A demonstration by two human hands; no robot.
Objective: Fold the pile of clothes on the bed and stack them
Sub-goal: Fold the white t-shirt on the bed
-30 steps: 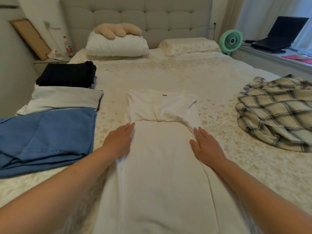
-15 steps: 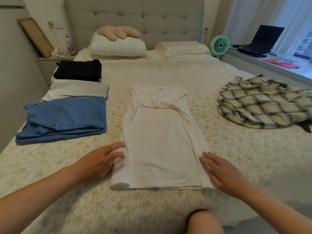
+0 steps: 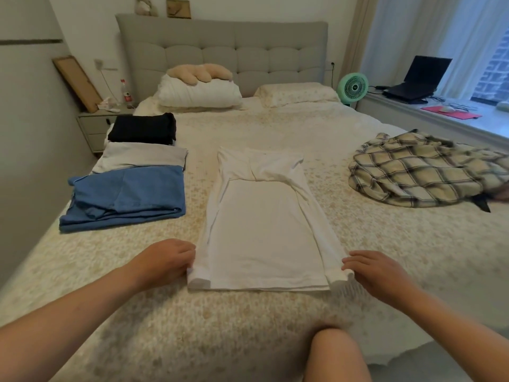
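On the bed (image 3: 275,128), right in front of the person, lies a white shirt (image 3: 261,230), sides and sleeves already tucked in so it makes one long narrow strip. Its long axis runs from the near edge of the bed straight toward the headboard, collar end pointing away, hem end nearest the person. Both hands are at that hem now. The left hand (image 3: 165,260) has its fingers curled at the near left corner, pinching the cloth there. The right hand (image 3: 377,271) has its fingertips on the near right corner, which lifts a little, so I judge it is pinching too.

How far along? Over on the left side sit three folded pieces in a row: a black one (image 3: 143,128) farthest, a grey-white one (image 3: 140,158) in the middle, a blue one (image 3: 124,199) nearest, each overlapping the next. So three look done. The white shirt is mid-fold, with the lengthwise fold still to come, I would say. Well apart on the right, a plaid shirt (image 3: 424,169) lies crumpled, not yet folded. Stacking everything into one pile looks left to do as well.
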